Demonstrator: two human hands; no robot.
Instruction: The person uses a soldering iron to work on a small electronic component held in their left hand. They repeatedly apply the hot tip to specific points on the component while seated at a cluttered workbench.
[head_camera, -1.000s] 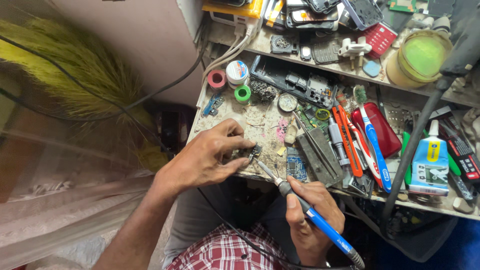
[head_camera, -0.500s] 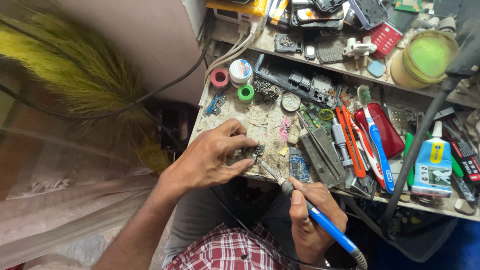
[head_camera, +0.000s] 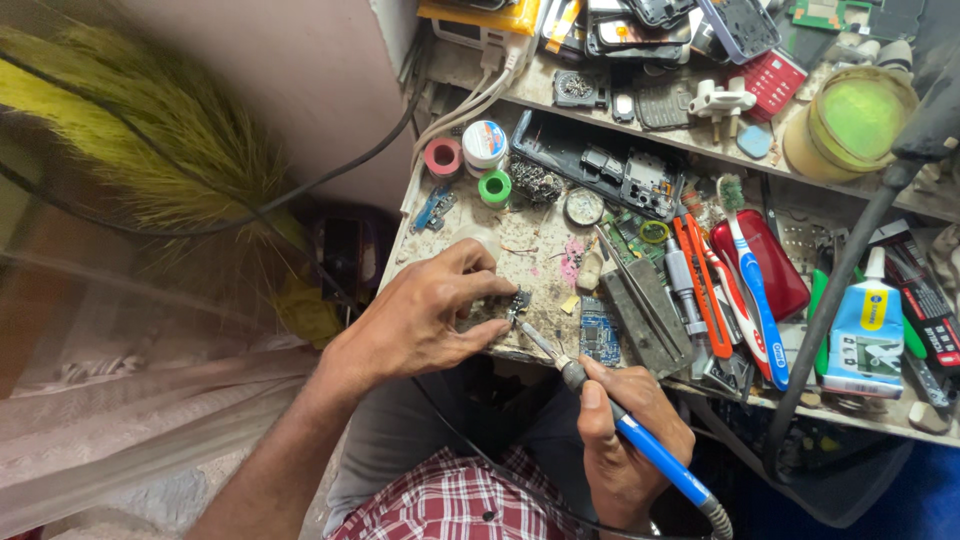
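blue-handled soldering iron (head_camera: 640, 445) touches a small dark part (head_camera: 519, 300) between left-hand fingertips (head_camera: 500, 305).

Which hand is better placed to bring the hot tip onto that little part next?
The right hand, probably. It already grips the blue soldering iron, whose tip sits at the small component. The left hand is busy pinning that component to the workbench with its fingers.

Wore a red-and-white checked shirt (head_camera: 455, 500) and grey trousers (head_camera: 400, 440) beneath the workbench (head_camera: 520, 255); left hand (head_camera: 425, 315) and right hand (head_camera: 625, 440) bare, forearms unsleeved.
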